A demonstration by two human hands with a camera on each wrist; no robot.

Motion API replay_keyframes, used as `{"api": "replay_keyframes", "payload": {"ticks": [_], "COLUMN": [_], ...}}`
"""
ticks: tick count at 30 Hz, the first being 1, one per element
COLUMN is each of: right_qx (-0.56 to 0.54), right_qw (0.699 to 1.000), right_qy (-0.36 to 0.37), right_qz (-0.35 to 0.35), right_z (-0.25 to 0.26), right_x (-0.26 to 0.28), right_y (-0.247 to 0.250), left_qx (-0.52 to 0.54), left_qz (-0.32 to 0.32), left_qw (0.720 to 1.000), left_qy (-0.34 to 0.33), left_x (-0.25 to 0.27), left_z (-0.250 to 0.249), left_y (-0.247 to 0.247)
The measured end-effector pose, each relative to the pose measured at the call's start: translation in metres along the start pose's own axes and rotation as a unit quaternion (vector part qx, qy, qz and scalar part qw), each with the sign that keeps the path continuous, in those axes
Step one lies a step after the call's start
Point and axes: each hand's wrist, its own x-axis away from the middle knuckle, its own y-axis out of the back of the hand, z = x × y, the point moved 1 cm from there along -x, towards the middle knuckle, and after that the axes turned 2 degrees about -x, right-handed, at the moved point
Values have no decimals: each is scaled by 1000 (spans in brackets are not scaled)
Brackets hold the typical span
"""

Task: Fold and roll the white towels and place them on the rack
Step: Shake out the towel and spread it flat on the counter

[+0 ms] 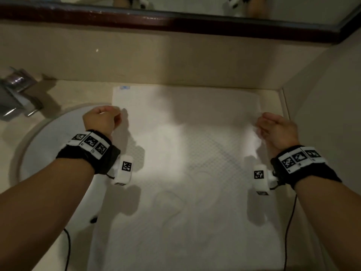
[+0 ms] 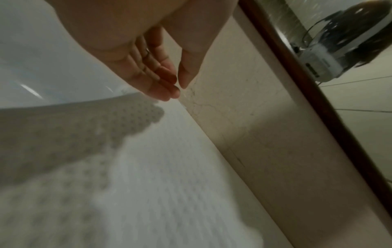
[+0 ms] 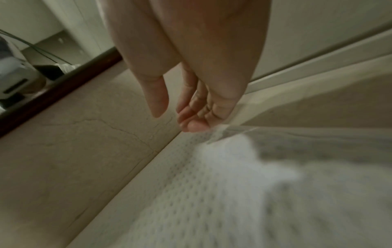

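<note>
White towel [image 1: 185, 173] spread flat along the worktop [image 1: 78, 90], near end running off the bottom of the head view, far end close under the back wall. Waffle-like weave, a few soft creases near the middle.

Left hand [image 1: 101, 119] at the towel's left edge: fingers almost straight in the wrist view, thumb tip close to them, so a narrow grip with nothing seen inside it. Right hand [image 1: 277, 130] at the towel's right edge: fingers loosely bent, thumb apart, grip wide and empty; cloth just beside the fingertips slightly raised, though blurred.

Left of the towel, round sink [image 1: 48, 143], its rim touching the cloth edge, and tap [image 1: 17, 94] further left. Beyond the towel's far end, mirror [image 1: 195, 6]. No rack in view.

Probably the start of a fold. Best to pinch both side edges level with each other, lift together, lay corner on corner, then smooth the creases flat before rolling. Worth keeping the left edge out of the sink.
</note>
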Motion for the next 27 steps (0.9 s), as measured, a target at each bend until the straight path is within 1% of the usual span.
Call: {"api": "replay_keyframes", "payload": {"ticks": [6, 9, 14, 18, 21, 25, 27], "right_qx": [14, -13, -4, 2, 11, -1, 2], "right_qw": [999, 998, 995, 991, 989, 987, 987], "right_qy": [-34, -66, -97, -111, -119, -117, -112], "right_qz": [-5, -19, -36, -72, -90, -111, -118], "right_z": [-25, -44, -72, -98, -113, -126, -131], "right_x": [68, 95, 140, 172, 194, 212, 219], "right_y": [37, 52, 70, 91, 107, 119, 122], "left_qx": [32, 51, 36, 23, 22, 55, 61], "left_qz": [-1, -2, -2, -17, -45, -71, -74], "left_qw": [999, 997, 996, 995, 994, 989, 989], "left_qy": [37, 58, 88, 98, 97, 118, 113], "left_x": [71, 102, 146, 173, 190, 210, 219], "left_z": [34, 54, 89, 118, 137, 153, 156], "left_y": [29, 44, 75, 107, 130, 150, 155]}}
